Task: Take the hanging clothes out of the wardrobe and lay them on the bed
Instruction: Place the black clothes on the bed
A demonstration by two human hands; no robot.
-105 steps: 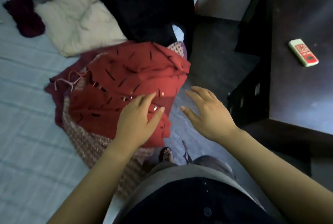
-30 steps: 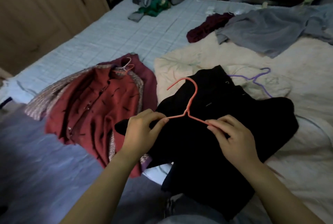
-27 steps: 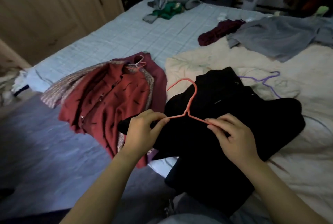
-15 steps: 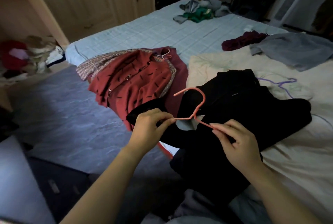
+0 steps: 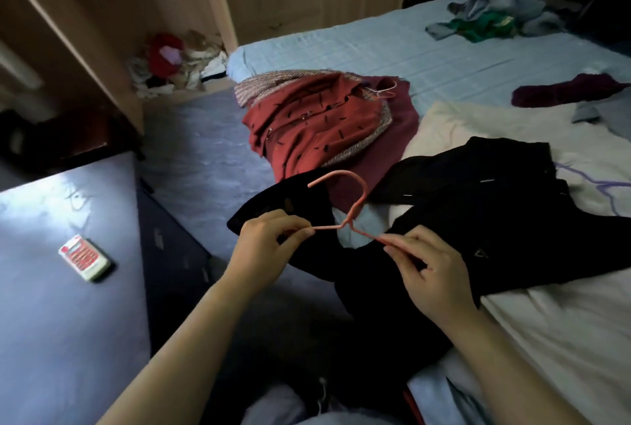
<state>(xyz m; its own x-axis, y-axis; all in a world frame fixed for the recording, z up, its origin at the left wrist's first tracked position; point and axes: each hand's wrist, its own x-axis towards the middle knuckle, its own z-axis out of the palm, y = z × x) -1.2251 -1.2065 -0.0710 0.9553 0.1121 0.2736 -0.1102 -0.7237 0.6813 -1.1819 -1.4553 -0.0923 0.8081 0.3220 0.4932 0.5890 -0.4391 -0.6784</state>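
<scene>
Both hands pinch pink hanger (image 5: 345,216): left hand (image 5: 264,247), right hand (image 5: 432,269) | risk: black garment (image 5: 478,230) overhangs bed (image 5: 444,59) edge, may slide to floor.

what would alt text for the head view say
Two bare hands, left hand and right hand, pinch the arms of a pink hanger still inside a black garment at the edge of the bed. A red patterned shirt lies beyond it.

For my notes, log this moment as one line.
left hand: pinching pink hanger | right hand: pinching hanger | black garment: on bed edge, partly overhanging | red shirt: laid
</scene>
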